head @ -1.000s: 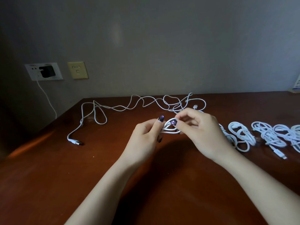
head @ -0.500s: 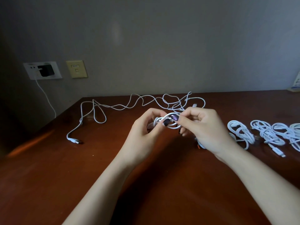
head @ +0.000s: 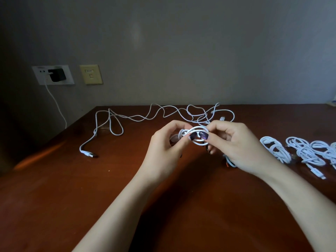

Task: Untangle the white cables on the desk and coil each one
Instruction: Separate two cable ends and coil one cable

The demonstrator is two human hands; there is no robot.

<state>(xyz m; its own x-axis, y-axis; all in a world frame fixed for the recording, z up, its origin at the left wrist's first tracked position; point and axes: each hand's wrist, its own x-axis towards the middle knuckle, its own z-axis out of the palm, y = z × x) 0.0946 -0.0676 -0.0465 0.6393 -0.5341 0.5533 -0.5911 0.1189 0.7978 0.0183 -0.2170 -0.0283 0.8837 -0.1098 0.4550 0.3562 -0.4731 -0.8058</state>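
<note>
Wall (head: 181, 42), grey and dim, ran behind the desk (head: 54, 206), a dark reddish-brown wooden top that filled the lower half of the view. Loose white cable (head: 138, 119) sprawled in loops along the desk's far edge and was tangled near the desk's far middle. Its USB plug (head: 91, 155) lay on the desk's left part. Finished coils (head: 276, 149), several, sat in a row on the desk's right side. Left hand (head: 167, 148) and right hand (head: 238, 144) were raised just above the desk's middle, both pinching one small coil (head: 197, 136) between thumb and fingers, thumbnails painted dark. White socket plate (head: 39, 75) was on the wall left of the desk, with a black charger (head: 57, 75) plugged in and a thin white lead (head: 55, 100) hanging down past the desk's left corner. Beige plate (head: 91, 74) was on the wall above the desk's far-left corner.
</note>
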